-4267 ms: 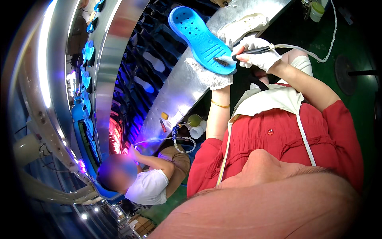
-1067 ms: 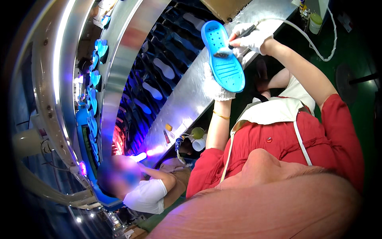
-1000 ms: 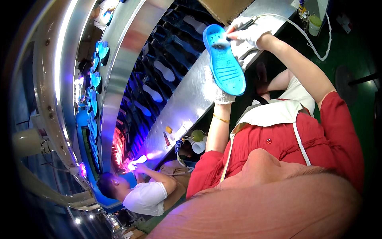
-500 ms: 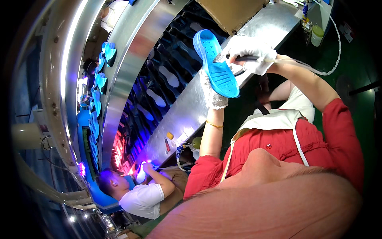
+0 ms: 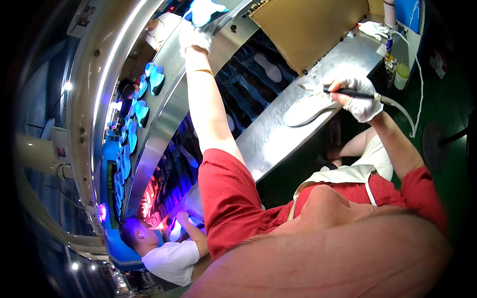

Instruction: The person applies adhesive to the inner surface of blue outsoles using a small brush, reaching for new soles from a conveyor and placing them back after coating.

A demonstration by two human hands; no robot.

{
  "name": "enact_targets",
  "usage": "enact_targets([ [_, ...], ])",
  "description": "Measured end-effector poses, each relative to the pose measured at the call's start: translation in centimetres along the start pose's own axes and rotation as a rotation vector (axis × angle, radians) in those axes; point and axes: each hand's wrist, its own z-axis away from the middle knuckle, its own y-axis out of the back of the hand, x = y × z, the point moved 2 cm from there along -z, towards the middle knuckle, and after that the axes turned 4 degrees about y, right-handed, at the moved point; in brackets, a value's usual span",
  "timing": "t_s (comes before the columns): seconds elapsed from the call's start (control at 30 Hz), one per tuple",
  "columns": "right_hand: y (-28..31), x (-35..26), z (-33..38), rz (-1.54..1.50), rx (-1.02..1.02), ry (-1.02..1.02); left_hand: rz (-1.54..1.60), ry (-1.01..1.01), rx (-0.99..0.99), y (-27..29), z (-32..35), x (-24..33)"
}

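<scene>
Right hand [image 5: 364, 99], white-gloved, is closed round a slim black pen-shaped tool with a pale hose [image 5: 348, 93]; tool tip sits just over the pale grey shoe sole lying flat on the bench [image 5: 309, 108], can't tell if touching. Left hand [image 5: 195, 37], also white-gloved, is stretched far up, fingers wrapped on the heel end of a bright blue foam sole [image 5: 206, 10] at the upper steel rail [image 5: 169, 107]; most of that sole is cut off at the frame edge. Judgement: blue sole looks light, soft and flexy, moulded foam, not fragile but will bend if held by one end; better taken across the waist or by the edge, glove gives enough friction. Grey sole likely the same, thin and floppy. Brushed steel bench [image 5: 278, 134] is smooth and probably slick, so a sole could slide under tool pressure. Beyond it, a dark conveyor with rows of sole-shaped carriers [image 5: 248, 89], a brown cardboard sheet [image 5: 313, 30], a small white pot [image 5: 401, 74] at the bench end. Further off, more blue soles [image 5: 141, 107] hang along the curved line, another person in a white shirt [image 5: 169, 256] works under purple light, green floor [image 5: 447, 124] on the right.
</scene>
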Motion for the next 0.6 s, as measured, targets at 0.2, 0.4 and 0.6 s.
enact_targets([
  [0.2, 0.1, 1.6, 1.2, -0.024, -0.123, -0.283, 0.438, 0.777, -0.148, -4.6, 4.7, -4.9],
  [0.4, -0.9, 2.1, 1.2, -0.099, -0.151, -0.248, 0.051, 0.670, -0.340, -2.7, 12.7, -12.2],
  [0.6, -3.4, 2.6, 1.3, 0.102, -0.092, -0.109, 0.281, 0.740, -0.238, -3.4, 15.9, -13.0],
])
